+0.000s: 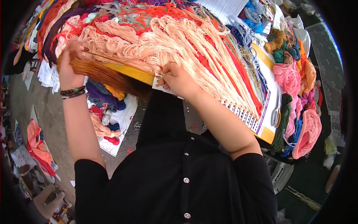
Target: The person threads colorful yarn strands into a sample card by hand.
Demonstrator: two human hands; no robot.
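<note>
A hank of brown thread (100, 72) hangs from my left hand (71, 65), which is raised at the table's left edge; its fingertips are smeared by motion. A thin brown strand runs from there along the table edge towards my right hand (179, 80). My right hand is closed in a pinch at a white card with punched holes (157, 85); the fingers hide the strand's end. Peach thread hanks (164, 41) lie spread over the table beyond both hands, their near ends fastened along a row of holes at the right.
Scissors (276, 112) lie at the table's right end, beside pink thread bundles (306, 130). Below the left side, more thread bundles rest on a white sheet (128, 108). Coral and red thread (35, 140) lies farther left. Another person's arm (18, 54) shows at the far left.
</note>
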